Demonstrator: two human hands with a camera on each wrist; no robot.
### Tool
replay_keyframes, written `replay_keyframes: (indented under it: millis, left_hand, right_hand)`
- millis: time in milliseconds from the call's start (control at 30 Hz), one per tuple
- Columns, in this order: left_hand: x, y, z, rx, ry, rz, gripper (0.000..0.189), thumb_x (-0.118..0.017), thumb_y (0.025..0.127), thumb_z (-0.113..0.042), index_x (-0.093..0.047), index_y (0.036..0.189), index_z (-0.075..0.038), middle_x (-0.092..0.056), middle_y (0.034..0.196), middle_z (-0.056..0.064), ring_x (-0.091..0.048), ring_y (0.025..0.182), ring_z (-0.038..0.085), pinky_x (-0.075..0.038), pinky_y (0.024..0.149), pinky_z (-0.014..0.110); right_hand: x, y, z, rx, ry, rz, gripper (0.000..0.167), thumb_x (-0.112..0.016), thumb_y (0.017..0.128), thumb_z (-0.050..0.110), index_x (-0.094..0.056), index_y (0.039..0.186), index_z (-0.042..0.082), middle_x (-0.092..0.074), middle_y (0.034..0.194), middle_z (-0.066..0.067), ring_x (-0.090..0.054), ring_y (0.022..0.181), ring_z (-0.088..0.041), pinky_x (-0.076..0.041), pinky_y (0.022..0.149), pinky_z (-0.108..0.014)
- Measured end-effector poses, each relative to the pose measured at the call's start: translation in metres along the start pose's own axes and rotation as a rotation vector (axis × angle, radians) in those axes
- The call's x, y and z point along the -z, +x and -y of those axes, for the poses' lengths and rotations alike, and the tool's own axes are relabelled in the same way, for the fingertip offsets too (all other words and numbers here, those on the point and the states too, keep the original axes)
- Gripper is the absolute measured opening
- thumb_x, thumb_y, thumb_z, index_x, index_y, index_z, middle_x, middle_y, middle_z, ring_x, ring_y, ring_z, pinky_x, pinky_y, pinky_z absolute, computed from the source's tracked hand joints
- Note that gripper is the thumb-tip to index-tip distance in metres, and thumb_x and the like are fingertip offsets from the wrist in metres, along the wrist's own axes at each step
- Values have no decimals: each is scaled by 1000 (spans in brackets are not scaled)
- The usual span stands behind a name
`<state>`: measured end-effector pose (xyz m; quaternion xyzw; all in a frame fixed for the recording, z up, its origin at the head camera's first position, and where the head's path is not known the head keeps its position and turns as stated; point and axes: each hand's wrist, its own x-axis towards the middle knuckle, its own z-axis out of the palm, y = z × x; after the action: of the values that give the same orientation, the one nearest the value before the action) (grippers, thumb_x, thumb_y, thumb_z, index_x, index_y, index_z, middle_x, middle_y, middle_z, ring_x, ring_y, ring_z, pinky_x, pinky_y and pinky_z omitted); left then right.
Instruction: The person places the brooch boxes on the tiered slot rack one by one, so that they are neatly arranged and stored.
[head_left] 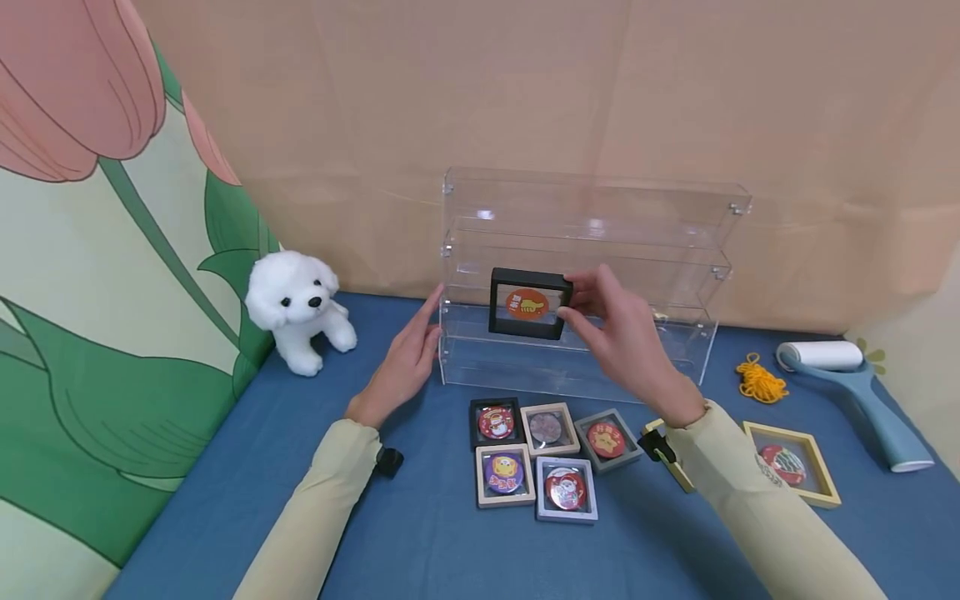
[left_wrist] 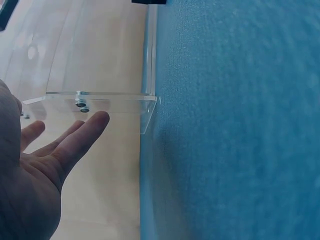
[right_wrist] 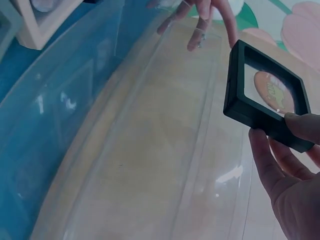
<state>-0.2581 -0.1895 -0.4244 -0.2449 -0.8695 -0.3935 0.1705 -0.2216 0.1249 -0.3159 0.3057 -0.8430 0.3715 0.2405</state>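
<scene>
My right hand (head_left: 622, 333) pinches the right edge of a black display frame (head_left: 529, 328) holding an orange badge with a thumbs-up picture. The right wrist view shows the thumb on the front of this black frame (right_wrist: 232, 85) and the fingers behind and below it. It is held in front of the lower tiers of a clear acrylic stepped rack (head_left: 525, 375). My left hand (head_left: 401, 362) has its fingers straight at the rack's left side panel. Seen from the left wrist, the fingertips of this hand (left_wrist: 55, 155) meet the clear panel (left_wrist: 125, 105) near its metal fasteners.
Several small framed badges (head_left: 506, 500) lie before the rack. A white plush dog (head_left: 300, 308) sits left. On the right are a yellow cord bundle (head_left: 761, 382), a lint roller (head_left: 862, 392) and a yellow frame (head_left: 823, 492); another yellow frame (head_left: 678, 475) is partly under my right sleeve.
</scene>
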Motion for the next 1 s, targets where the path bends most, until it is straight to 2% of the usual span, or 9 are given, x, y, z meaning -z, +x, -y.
replay_keyframes:
  millis: [400,533,633,1000]
  left_hand:
    - [-2,-2,2,1,-9,-1,67,-43,109,-12,-11,164,-34,-44,147,12,-59,85,19,-51,68,35]
    - [-3,-1,3,-14,1,-5,66,-43,109,-12,-11,164,-32,-47,144,15,-61,90,21,-52,71,37]
    - [-2,-1,3,-21,-1,-9,65,-43,109,-13,-12,164,-30,-45,147,14,-63,97,23,-52,74,38]
    - [-3,-1,4,-37,-9,-15,67,-46,108,-11,-14,164,-30,-36,158,6,-62,98,25,-53,74,37]
  right_hand:
    - [-7,25,1,10,50,-22,42,-73,92,0,-53,130,1,-67,115,-14,-68,100,-24,-57,90,-41]
    - [-8,34,3,13,39,-30,42,-73,92,0,-54,129,1,-67,114,-14,-68,101,-25,-56,90,-40]
    - [-9,41,5,13,40,-33,41,-72,92,0,-54,129,1,-67,115,-15,-68,101,-26,-56,91,-40]
    - [-11,59,5,18,58,-45,40,-70,94,3,-52,130,2,-67,115,-13,-68,100,-23,-56,92,-38]
